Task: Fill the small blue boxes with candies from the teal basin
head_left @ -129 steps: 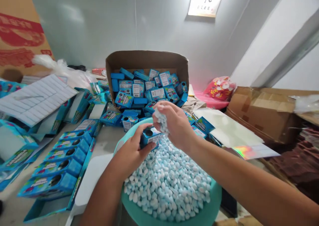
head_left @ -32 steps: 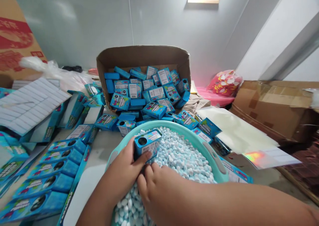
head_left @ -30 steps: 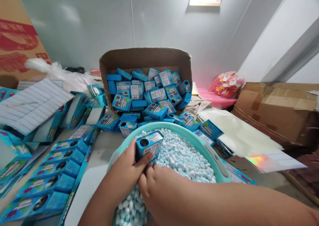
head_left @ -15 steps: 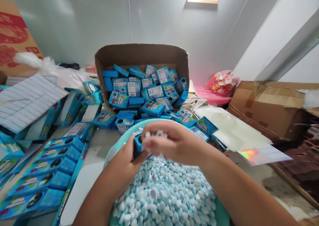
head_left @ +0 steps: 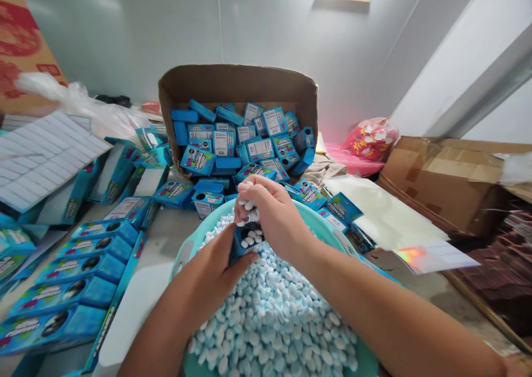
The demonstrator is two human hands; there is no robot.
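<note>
My left hand (head_left: 224, 249) grips a small blue candy box (head_left: 241, 249) above a teal basin (head_left: 195, 238). White candies (head_left: 251, 238) show at the box's opening. Just over that opening, my right hand (head_left: 270, 210) is curled around a handful of white candies (head_left: 248, 208), with some between its fingers and the box. Beneath both hands, the basin holds a heap of pale blue and white candies (head_left: 282, 316).
Behind the basin, a tipped cardboard carton (head_left: 236, 83) holds many blue boxes. Blue display trays of boxes (head_left: 78, 288) lie at left beside a white lid (head_left: 137, 305). Pale sheets (head_left: 382, 210) and a brown carton (head_left: 440, 183) are at right.
My right hand has turned fingers-down over the box, and candies now drop from it into the opening. The box stays in my left hand, and the view has shifted slightly.
</note>
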